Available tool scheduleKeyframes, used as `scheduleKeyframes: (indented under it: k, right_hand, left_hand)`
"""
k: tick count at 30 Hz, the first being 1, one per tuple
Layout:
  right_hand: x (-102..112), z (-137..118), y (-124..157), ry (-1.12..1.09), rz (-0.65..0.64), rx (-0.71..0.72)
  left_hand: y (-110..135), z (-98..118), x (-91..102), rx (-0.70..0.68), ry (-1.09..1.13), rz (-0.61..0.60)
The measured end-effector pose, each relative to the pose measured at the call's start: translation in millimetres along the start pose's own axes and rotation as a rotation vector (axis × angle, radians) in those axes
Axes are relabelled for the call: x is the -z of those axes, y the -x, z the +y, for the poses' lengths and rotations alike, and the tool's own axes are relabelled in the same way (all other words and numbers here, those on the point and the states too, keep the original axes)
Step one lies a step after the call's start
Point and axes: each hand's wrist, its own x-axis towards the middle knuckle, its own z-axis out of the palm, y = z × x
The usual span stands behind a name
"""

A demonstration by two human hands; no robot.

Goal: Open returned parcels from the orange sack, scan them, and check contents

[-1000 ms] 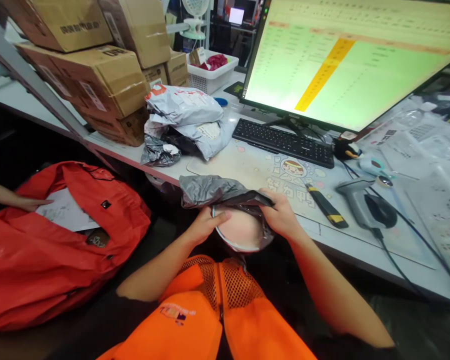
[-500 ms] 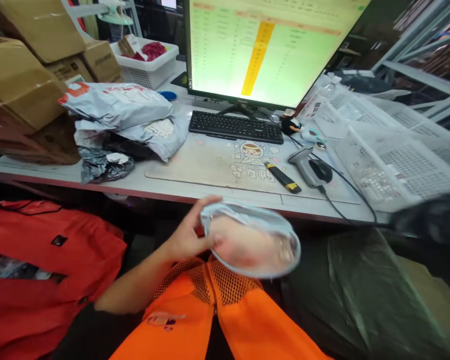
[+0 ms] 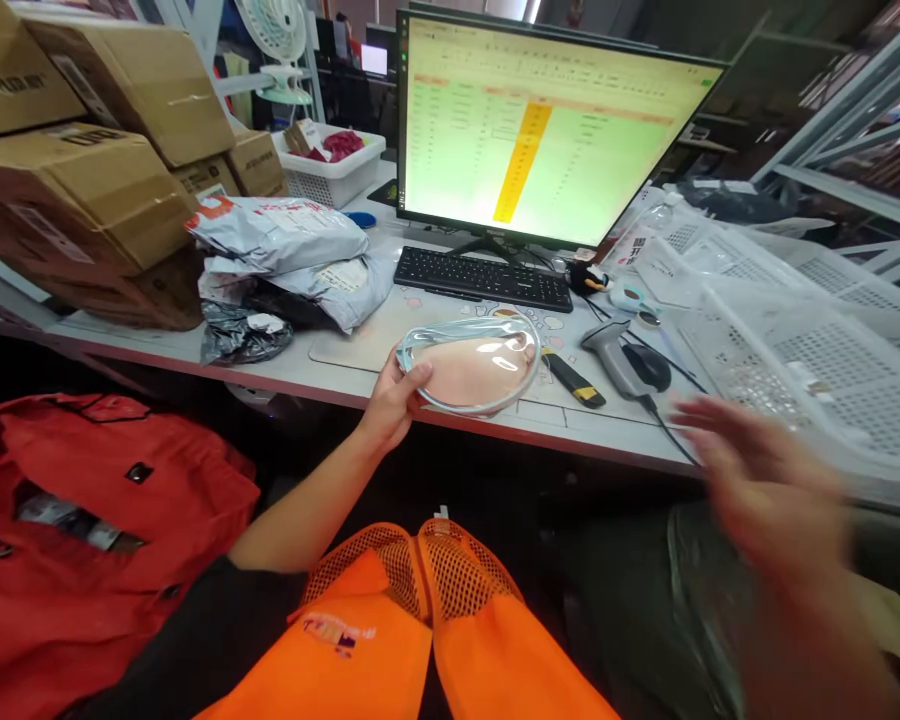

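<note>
Between thumb and fingers, my left hand (image 3: 397, 398) grips the left end of a clear oval pouch (image 3: 469, 372) with pale blue edging. Something skin-coloured and smooth shows inside the pouch; its kind I cannot make out. The pouch is held over the desk's front edge, covering part of the desk mat (image 3: 360, 345). At the right, my right hand (image 3: 772, 480) is smeared by motion, near the front of a white basket, and its fingers are too blurred to read. A utility knife (image 3: 574, 380) and a barcode scanner (image 3: 616, 358) lie between the hands.
Behind the mat stand a keyboard (image 3: 487, 280) and a monitor (image 3: 547, 130). Grey mailing bags (image 3: 292, 240) and cardboard boxes (image 3: 112, 200) pile up on the left. White perforated baskets (image 3: 817, 350) line the right. A red sack (image 3: 157, 520) stands below, left.
My left hand has lifted the pouch forward from near my vest to the desk edge. My right hand has come into view at the right. The view has shifted slightly.
</note>
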Motion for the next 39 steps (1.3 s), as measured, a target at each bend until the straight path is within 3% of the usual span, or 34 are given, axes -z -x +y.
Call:
scheduleKeyframes:
  k: [2,3,6,8,10,15,21,25,28,30,32,35,37,39]
  right_hand:
    - [-56,-37,-7,-0.288,-0.191,0.121]
    - [-85,-56,-11,-0.429,-0.228,0.171]
    - [-155,-102,-19,-0.644,-0.197,0.290]
    - [-181,-120,-20,-0.705,-0.161,0.328]
    - [-193,-129,-20,-0.732,-0.147,0.346]
    - [-188,-131,-24,-0.629,-0.151,0.337]
    - [-173,-112,-23,-0.520,-0.141,0.229]
    - [-174,-95,-22,-0.374,-0.041,0.272]
    - [-164,-79,-33,-0.327,-0.042,0.364]
    - [-146,-70,-45,-0.339,-0.113,0.431]
    - [-122,-66,-54,-0.376,-0.241,0.471]
    - [-98,-76,-51,-0.450,-0.601,0.507]
    - [-99,-90,-40,-0.488,-0.839,0.536]
    - [-112,-101,-27,-0.504,-0.953,0.537]
  left_hand:
    - [8,-6,-0.4,0.096,0.116,0.041]
    - [13,-9,1.8,0.139,0.168,0.076]
    - [29,-12,15.0,0.210,0.293,0.218]
    - [38,-8,25.5,0.205,0.342,0.286]
    - [44,-3,34.2,0.174,0.358,0.310]
    - [47,-2,41.8,0.161,0.319,0.317]
    - [46,-20,24.0,0.206,0.264,0.242]
    - [55,-32,10.6,0.227,0.253,0.195]
    - [64,-38,16.5,0.253,0.209,0.144]
    - [66,-32,28.8,0.244,0.083,0.042]
    - [64,-14,40.0,0.119,-0.149,-0.066]
    - [58,26,37.9,-0.114,-0.505,-0.235]
    - [54,48,24.0,-0.073,-0.669,-0.473]
    - [51,57,11.1,0.099,-0.793,-0.722]
